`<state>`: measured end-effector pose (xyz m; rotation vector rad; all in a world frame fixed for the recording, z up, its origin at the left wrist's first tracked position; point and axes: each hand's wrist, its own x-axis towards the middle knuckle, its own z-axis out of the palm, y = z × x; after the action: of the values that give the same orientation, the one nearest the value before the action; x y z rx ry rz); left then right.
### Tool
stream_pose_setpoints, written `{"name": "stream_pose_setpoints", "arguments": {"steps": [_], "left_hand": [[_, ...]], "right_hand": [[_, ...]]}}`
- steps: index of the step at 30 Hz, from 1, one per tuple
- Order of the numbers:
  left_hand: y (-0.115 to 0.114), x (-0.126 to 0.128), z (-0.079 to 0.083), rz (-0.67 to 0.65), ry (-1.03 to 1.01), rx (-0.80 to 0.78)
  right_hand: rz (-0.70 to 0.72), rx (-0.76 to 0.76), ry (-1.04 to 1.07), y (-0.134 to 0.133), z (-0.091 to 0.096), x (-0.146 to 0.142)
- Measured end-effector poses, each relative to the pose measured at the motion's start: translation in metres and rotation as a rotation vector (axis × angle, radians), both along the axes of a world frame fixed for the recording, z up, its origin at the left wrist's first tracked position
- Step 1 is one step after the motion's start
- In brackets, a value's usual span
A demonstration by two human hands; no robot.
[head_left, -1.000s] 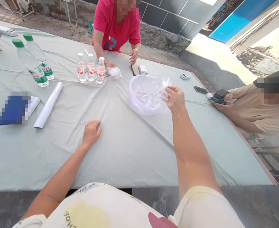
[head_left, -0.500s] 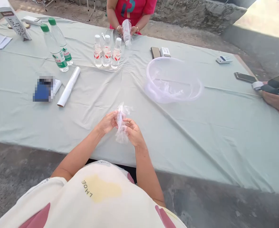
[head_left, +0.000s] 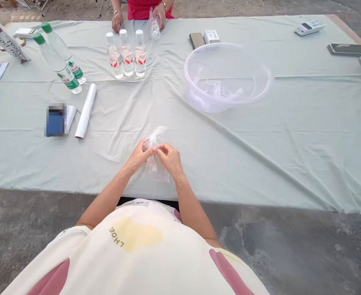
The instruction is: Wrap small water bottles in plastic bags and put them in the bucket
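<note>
Crumpled clear plastic film [head_left: 156, 174] is pinched between my two hands, just above the near side of the table. My left hand [head_left: 137, 156] grips it from the left, thumb pressed toward the middle. From the other side my right hand [head_left: 170, 159] pinches it, and the fingertips of both hands meet. Film sticks up beyond the fingers and hangs loose below them. Whether something is wrapped inside, I cannot make out.
A translucent basin [head_left: 195, 88] holding crumpled film [head_left: 217, 89] stands ahead right. Left are a white roll [head_left: 86, 111], two green-capped bottles [head_left: 64, 71] and three small white-capped bottles [head_left: 127, 57]. Across the table, a person's hand [head_left: 160, 15] holds a film-covered bottle [head_left: 154, 30].
My hands have come together, thumbs meeting on the film, which is more spread below. The view has tilted downward. The person opposite has lowered the wrapped bottle and taken one hand off it.
</note>
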<state>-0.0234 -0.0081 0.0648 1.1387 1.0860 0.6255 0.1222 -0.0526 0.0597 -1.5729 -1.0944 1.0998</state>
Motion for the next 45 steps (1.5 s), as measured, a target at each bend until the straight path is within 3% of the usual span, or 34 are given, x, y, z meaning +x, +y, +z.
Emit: {"name": "stream_pose_setpoints", "arguments": {"steps": [2,4,9,13,16,18,21,23,24,26,28,30,34,39,43,45], "left_hand": [[0.001,-0.002,0.000,0.028,0.267,0.214],[0.006,-0.008,0.000,0.064,0.413,0.292],[0.023,-0.037,0.006,0.162,0.486,0.166],[0.031,-0.066,0.011,0.146,0.640,0.183],[0.030,-0.076,0.011,0.093,0.654,0.140],[0.027,-0.076,0.011,0.078,0.685,0.155],[0.019,-0.070,0.017,0.193,0.836,0.516],[0.014,-0.064,0.022,0.158,0.819,0.838],[0.013,-0.060,0.024,0.040,0.772,0.955],[0.013,-0.053,0.025,-0.316,0.714,1.054],[0.018,-0.048,0.023,-0.602,0.809,1.016],[0.025,-0.047,0.020,-0.700,0.989,0.909],[0.036,-0.059,0.017,-0.674,1.186,0.720],[0.032,-0.072,0.008,-0.660,1.207,0.655],[0.025,-0.073,-0.005,-0.606,1.176,0.660],[0.024,-0.074,-0.009,-0.584,1.150,0.662]], "right_hand": [[-0.026,-0.015,-0.022,0.003,-0.007,-0.001],[-0.072,-0.044,-0.011,0.004,-0.011,0.005],[-0.199,-0.148,-0.094,-0.004,-0.016,0.040],[-0.271,-0.178,-0.216,-0.015,-0.014,0.062],[-0.298,-0.109,-0.291,-0.018,-0.008,0.060],[-0.225,-0.088,-0.322,-0.015,-0.004,0.048],[-0.086,-0.061,-0.435,-0.006,-0.004,0.022],[-0.027,0.024,-0.576,0.001,-0.007,0.006],[0.002,0.074,-0.649,0.004,-0.010,0.000],[0.081,0.144,-0.768,0.007,-0.014,-0.008],[0.175,0.149,-0.847,0.008,-0.016,-0.009],[0.264,0.105,-0.902,0.006,-0.017,-0.001],[0.369,-0.015,-0.960,0.000,-0.015,0.037],[0.317,-0.132,-1.014,0.002,-0.004,0.098],[0.104,-0.382,-1.085,0.017,0.016,0.120],[-0.023,-0.419,-1.089,0.031,0.027,0.116]]}}
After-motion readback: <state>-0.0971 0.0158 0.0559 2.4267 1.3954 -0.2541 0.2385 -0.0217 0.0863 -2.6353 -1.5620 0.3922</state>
